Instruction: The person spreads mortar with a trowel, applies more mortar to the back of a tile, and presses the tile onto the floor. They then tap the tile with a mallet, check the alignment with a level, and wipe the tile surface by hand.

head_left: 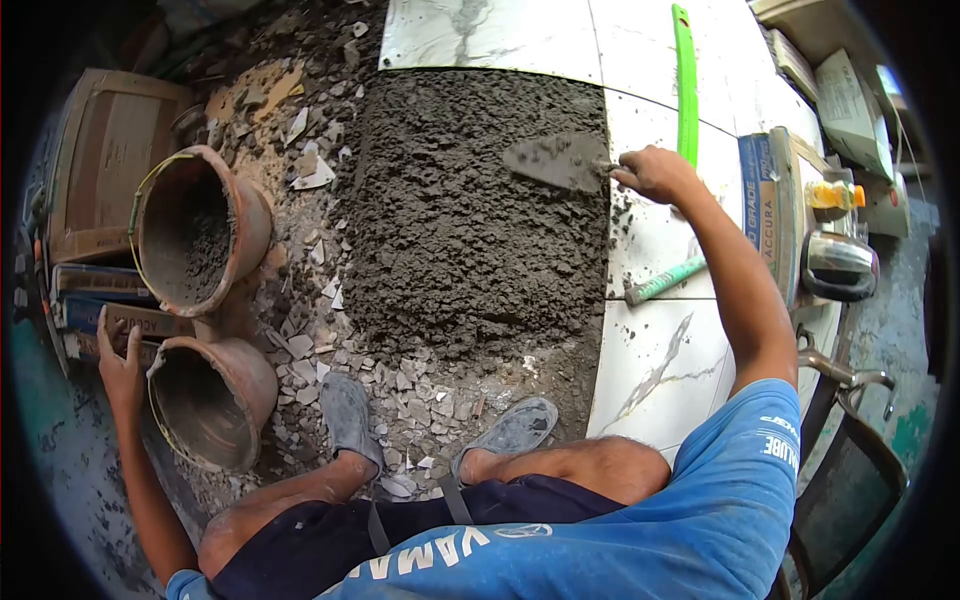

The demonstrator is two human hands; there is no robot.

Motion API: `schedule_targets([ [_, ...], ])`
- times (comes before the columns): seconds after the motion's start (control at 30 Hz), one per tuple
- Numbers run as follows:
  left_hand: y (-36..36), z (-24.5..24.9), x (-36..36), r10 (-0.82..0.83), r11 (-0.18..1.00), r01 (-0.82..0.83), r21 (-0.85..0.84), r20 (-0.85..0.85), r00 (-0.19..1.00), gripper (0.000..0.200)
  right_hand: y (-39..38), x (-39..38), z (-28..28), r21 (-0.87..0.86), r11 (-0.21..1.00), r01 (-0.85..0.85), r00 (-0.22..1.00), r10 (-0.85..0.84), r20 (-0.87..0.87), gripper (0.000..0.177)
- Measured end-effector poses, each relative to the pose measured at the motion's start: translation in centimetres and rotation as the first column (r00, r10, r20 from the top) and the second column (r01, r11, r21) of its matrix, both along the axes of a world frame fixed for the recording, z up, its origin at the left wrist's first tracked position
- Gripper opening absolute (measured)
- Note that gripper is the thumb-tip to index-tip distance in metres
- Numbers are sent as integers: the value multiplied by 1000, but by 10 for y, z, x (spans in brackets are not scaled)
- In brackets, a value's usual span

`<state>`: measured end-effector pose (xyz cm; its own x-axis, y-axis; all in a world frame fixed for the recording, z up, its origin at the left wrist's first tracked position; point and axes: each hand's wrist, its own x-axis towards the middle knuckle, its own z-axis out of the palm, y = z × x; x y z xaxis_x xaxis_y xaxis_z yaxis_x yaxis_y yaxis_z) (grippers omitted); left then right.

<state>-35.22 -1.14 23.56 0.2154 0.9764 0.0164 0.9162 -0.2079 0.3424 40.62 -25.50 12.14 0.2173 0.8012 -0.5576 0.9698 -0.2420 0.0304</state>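
Observation:
My right hand (657, 175) is closed around the handle of a trowel (555, 163). The trowel's mortar-smeared blade points left over the right side of a rough bed of dark wet mortar (460, 240). White marbled tiles (640, 375) border this bed at the top and right. My left hand (121, 362) is raised at the far left with its fingers apart and holds nothing. Beside it is a clay-coloured bucket (258, 375) whose inside looks coated with residue. Above that, a second bucket (255, 225) lies tilted with some dark mortar inside.
A bright green straightedge (686, 90) and a green-handled tool (668, 279) lie on the tiles. Broken tile rubble (300, 345) surrounds my feet. Cardboard boxes (115, 170) stand left; a tile box (768, 205), an orange-capped bottle (835, 195) and a chair (850, 490) are right.

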Motion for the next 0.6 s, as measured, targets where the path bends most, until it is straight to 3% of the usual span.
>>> schedule_targets([
  [0.03, -14, 4, 3, 76, 989, -64, -133, 81, 994, 61, 17, 4, -8, 42, 998, 51, 989, -44, -141, 43],
  [0.07, -31, 5, 7, 68, 986, -53, -159, 90, 994, 62, 34, 5, -15, 72, 992, 107, 956, -83, -280, 44],
  [0.13, -57, 5, 21, 23, 991, -22, -133, 9, 1000, 63, 68, -22, -7, -256, 903, 344, 702, -428, -568, 39],
  [0.2, -77, 8, 28, 59, 970, -34, -239, 95, 994, 66, 81, -45, -15, -365, 865, 343, 624, -501, -600, 37],
  [0.27, -94, 16, 36, 73, 965, -51, -257, 77, 994, 67, 79, -68, -16, -423, 886, 190, 736, -414, -537, 35],
  [0.3, -101, 18, 36, 94, 962, -71, -265, 74, 993, 67, 71, -82, -6, -361, 932, -29, 797, -197, -571, 36],
  [0.33, -107, 19, 35, 130, 957, -103, -270, 81, 988, 67, 59, -90, -7, -365, 922, -129, 794, -125, -595, 38],
  [0.4, -116, 17, 31, 181, 950, -151, -273, 90, 979, 67, 30, -122, 6, -525, 848, -66, 873, -206, -443, 41],
  [0.5, -119, 14, 23, 194, 949, -149, -279, 142, 971, 67, -6, -140, 4, -467, 867, -173, 890, -66, -452, 53],
  [0.53, -121, 14, 19, 210, 945, -155, -288, 171, 963, 66, -13, -158, 22, -385, 917, -102, 857, -116, -503, 56],
  [0.6, -125, 14, 15, 208, 943, -141, -302, 203, 957, 64, -19, -188, 24, -385, 917, -98, 759, -182, -626, 46],
])
